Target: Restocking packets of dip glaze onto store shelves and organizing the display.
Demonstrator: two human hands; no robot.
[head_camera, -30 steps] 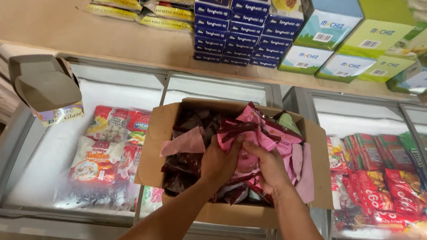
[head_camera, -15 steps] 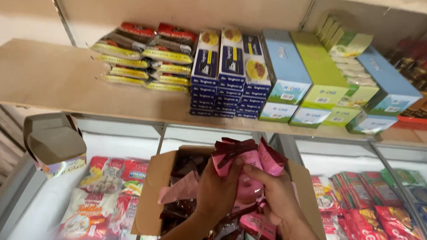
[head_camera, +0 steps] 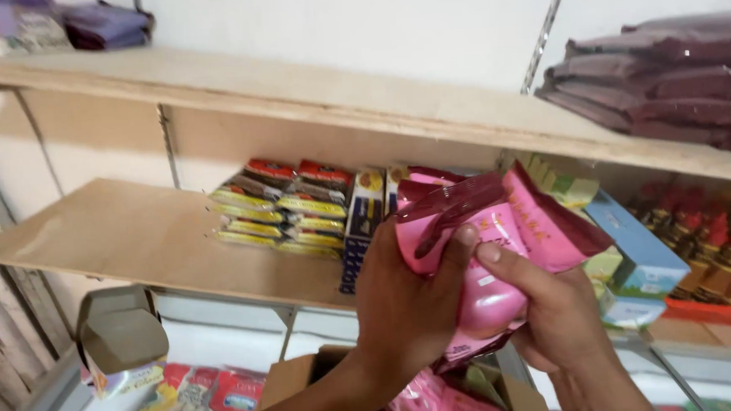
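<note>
Packets, pink and maroon, were held as a small bundle at the centre of the view, raised in front of the lower shelf. The left hand was clamped on them from 9 o'clock, and the right hand supported them from 4 o'clock, probably so that none slipped out. Below, at 6 o'clock, a carton with more pink packets was seen. Yellow packs and boxes already occupied the shelf behind the bundle; bare board remained at 9 o'clock.
</note>
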